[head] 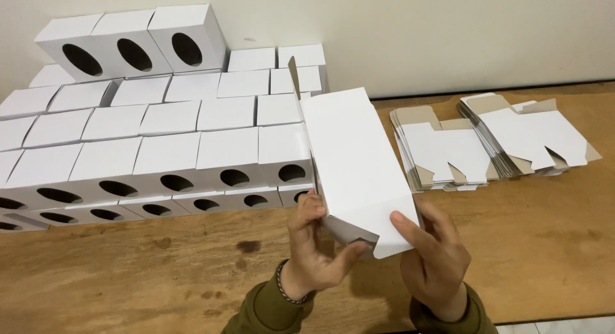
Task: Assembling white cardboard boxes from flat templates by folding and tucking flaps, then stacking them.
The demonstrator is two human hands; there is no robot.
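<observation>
Both hands up over the wooden table [160, 270], clamped on one white carton [355, 164] — left hand [314, 244] pinching its near left corner, thumb pressed under the bottom flaps, right hand [435, 257] gripping the near right edge, thumb flat on the white face. Carton held tilted above the table, long plain side up, grey card inside showing at the near end, bottom flaps only partly folded in, a small flap loose at the far end. Judged partway: body opened out, ends not yet closed. Left of the carton, a large stack of finished boxes [160, 148] with oval cut-outs, rows deep — much already done. Right of the carton, two piles of flat blanks [448, 154] and [532, 138], still to fold.
</observation>
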